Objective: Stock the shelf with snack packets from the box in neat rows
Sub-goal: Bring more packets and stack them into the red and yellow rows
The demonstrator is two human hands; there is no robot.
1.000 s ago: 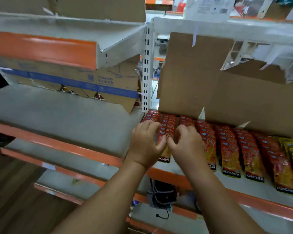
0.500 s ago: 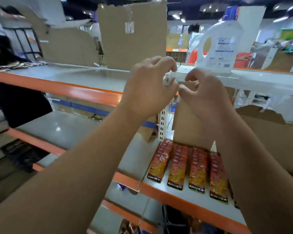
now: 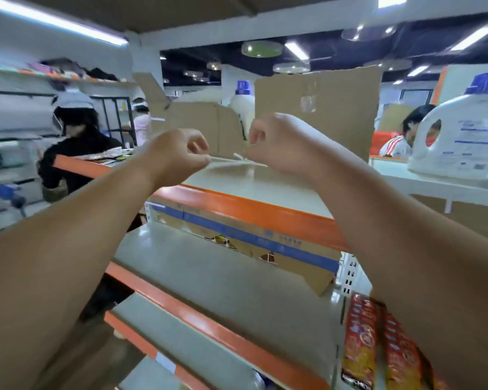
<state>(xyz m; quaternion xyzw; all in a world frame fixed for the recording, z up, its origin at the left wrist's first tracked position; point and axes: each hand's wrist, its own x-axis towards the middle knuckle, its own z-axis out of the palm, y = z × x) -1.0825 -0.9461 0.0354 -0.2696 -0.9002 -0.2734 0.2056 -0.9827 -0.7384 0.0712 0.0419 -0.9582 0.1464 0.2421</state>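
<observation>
We hold both bare forearms stretched up and forward, and they converge from the lower corners of the view toward the middle. Our left hand (image 3: pixel 178 156) makes a loose fist, knuckles up, with the thumb tip meeting the curled forefinger. Our right hand (image 3: pixel 279 144) sits just beside it, slightly higher, fingers curled into the palm, its back toward us. The two fists are near each other but apart.
</observation>
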